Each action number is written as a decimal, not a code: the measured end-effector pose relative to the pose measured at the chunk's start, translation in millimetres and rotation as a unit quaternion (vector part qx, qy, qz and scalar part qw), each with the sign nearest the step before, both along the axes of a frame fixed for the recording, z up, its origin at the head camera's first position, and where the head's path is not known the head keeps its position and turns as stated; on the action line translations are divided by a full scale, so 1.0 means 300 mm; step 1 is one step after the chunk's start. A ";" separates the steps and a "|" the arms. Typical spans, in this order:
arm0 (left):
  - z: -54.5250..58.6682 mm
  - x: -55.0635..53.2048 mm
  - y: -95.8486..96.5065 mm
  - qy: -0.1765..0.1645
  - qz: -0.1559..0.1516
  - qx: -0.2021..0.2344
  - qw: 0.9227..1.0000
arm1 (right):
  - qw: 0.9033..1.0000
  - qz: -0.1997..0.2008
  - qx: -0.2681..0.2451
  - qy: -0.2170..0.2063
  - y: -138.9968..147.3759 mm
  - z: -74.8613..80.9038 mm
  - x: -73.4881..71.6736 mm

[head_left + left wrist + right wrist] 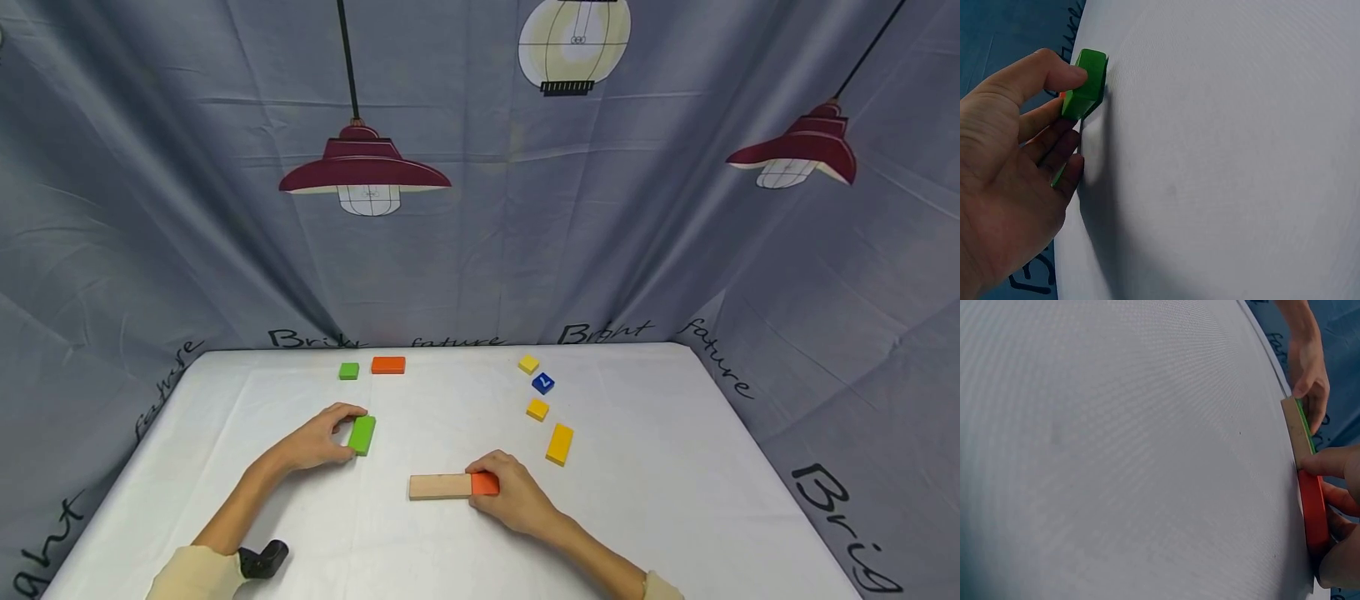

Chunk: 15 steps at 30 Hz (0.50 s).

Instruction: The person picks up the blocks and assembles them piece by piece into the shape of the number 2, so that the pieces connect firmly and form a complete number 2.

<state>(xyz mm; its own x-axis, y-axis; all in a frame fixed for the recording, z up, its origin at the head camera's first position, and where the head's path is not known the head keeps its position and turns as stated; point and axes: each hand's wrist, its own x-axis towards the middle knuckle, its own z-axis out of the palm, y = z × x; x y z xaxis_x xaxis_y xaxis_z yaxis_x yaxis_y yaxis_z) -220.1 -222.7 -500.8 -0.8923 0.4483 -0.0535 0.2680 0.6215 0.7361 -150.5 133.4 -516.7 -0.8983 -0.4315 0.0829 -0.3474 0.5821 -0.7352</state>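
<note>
My left hand [318, 440] pinches a green rectangular block [362, 435] between thumb and fingertips, left of centre. In the left wrist view the thumb lies against one side of this green block [1089, 81], and the other fingers are bent behind it. Nearer the front, a plain wooden block [439, 487] lies lengthwise with an orange block [486, 483] at its right end. My right hand [523, 502] grips the orange block across its sides, covering part of it. The right wrist view shows the wooden block [1296, 432] and the orange block [1314, 515] end to end.
At the back left lie a small green block [348, 372] and another orange block [388, 365]. To the right are two small yellow blocks [528, 364], a blue block [543, 383] with a white mark, and a longer yellow block [559, 444]. A grey-blue curtain [480, 250] surrounds the white table [675, 467].
</note>
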 end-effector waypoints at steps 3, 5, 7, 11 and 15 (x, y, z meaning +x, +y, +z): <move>0.008 -0.002 0.017 0.003 -0.007 -0.003 1.000 | 1.000 -0.001 0.002 -0.001 0.000 -0.003 -0.001; 0.016 -0.005 0.032 0.003 -0.013 0.001 1.000 | 1.000 -0.001 0.002 -0.001 0.001 -0.005 -0.001; 0.025 -0.008 0.048 0.003 -0.023 0.006 1.000 | 1.000 0.000 0.003 0.000 0.002 -0.006 -0.002; 0.035 -0.014 0.083 0.003 -0.045 0.016 0.999 | 1.000 0.002 0.002 -0.002 0.004 -0.006 -0.002; 0.035 -0.020 0.122 0.006 -0.070 0.016 0.997 | 1.000 0.002 0.004 -0.001 0.006 -0.004 0.000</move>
<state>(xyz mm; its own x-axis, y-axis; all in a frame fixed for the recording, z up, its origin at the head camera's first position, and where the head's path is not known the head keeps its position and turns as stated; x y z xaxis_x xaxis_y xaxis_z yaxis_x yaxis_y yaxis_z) -226.0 -186.1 -490.4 -0.8218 0.5691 -0.0264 0.3595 0.5540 0.7509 -150.6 135.2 -517.8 -0.8970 -0.4350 0.0785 -0.3484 0.5867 -0.7310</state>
